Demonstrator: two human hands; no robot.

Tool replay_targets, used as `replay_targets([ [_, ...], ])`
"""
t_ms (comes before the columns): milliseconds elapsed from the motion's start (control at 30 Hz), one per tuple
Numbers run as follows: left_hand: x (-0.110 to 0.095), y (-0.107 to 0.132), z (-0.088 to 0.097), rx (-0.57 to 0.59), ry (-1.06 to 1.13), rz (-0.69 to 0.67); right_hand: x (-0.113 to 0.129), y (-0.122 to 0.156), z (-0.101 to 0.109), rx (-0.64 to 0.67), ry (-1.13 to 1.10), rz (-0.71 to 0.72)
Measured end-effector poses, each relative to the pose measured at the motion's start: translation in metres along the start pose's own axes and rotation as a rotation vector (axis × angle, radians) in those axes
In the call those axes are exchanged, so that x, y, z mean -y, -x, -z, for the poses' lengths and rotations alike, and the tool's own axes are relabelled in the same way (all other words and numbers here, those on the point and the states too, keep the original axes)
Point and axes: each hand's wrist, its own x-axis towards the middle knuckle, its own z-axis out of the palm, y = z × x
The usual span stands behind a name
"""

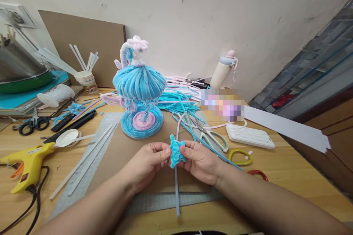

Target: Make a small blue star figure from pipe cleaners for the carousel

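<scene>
Between both hands, above the cardboard sheet (118,161), is a small bunched piece of blue pipe cleaner (177,152). My left hand (153,158) pinches its left edge with thumb and fingers. On the other side my right hand (200,159) grips it, thumb laid on the front. A pale pipe cleaner (177,194) runs behind or under the blue piece and sticks out above and below it; whether it is fastened there I cannot tell. Behind the hands stands a blue and pink pipe-cleaner lamp (139,82) on a round coiled base (127,125).
To the left lie a yellow glue gun (34,161), black-handled scissors (34,123), a spool (56,95) and a paper cup (86,80) with white sticks. Loose blue pipe cleaners (176,99) fill the back. Scissors (216,139), a white box (249,136) and a bottle (222,69) stand right.
</scene>
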Motion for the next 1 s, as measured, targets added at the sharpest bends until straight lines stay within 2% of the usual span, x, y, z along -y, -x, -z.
replay_targets([
  [167, 0.001, -0.003, 0.000, -0.124, 0.111, -0.093, 0.003, -0.003, 0.000, -0.056, -0.021, 0.089],
  [367, -0.005, 0.001, -0.001, -0.129, 0.070, -0.090, 0.006, -0.001, 0.000, -0.106, 0.111, 0.069],
  [467, -0.007, 0.002, -0.001, -0.152, 0.071, -0.102, 0.007, 0.000, 0.000, -0.063, 0.079, 0.052],
  [567, -0.010, 0.003, -0.001, -0.155, 0.116, -0.024, 0.008, 0.000, 0.000, -0.048, 0.054, 0.047],
  [667, -0.014, 0.004, 0.000, -0.096, 0.171, 0.112, 0.007, 0.000, 0.000, -0.066, 0.013, 0.038],
  [800, -0.016, 0.005, 0.000, -0.037, 0.256, 0.189, 0.006, 0.001, 0.000, -0.060, -0.048, 0.018],
  [900, -0.015, 0.006, -0.001, -0.044, 0.182, 0.138, 0.007, 0.002, -0.002, -0.060, -0.046, 0.025],
  [1000, -0.012, 0.006, -0.004, -0.082, -0.058, -0.019, 0.009, 0.005, -0.004, -0.017, 0.024, 0.026],
])
